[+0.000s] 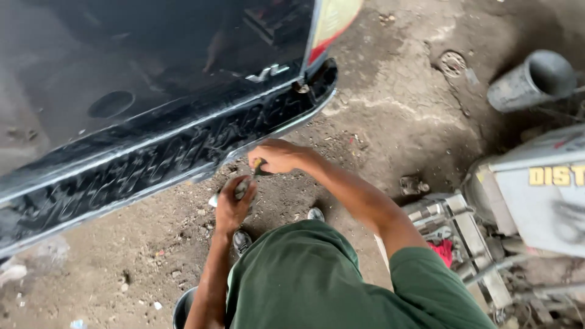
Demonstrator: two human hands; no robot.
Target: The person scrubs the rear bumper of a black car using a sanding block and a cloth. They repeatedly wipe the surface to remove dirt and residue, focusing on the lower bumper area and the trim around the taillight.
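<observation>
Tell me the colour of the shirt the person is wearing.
The shirt is dark green, plain with no pattern, seen best in the head view.

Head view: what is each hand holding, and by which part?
The right hand grips a small dark, yellow-marked tool by its upper end. The left hand closes around a small greyish object; what it is cannot be told.

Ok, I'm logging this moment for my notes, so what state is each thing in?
Left hand: closed around a small grey object.
Right hand: gripping a small tool beside the bumper.
Black car bumper: coated in streaky smeared marks.
Grey pipe: lying on its side on the dirt.
Red rag: crumpled by the metal parts.
</observation>
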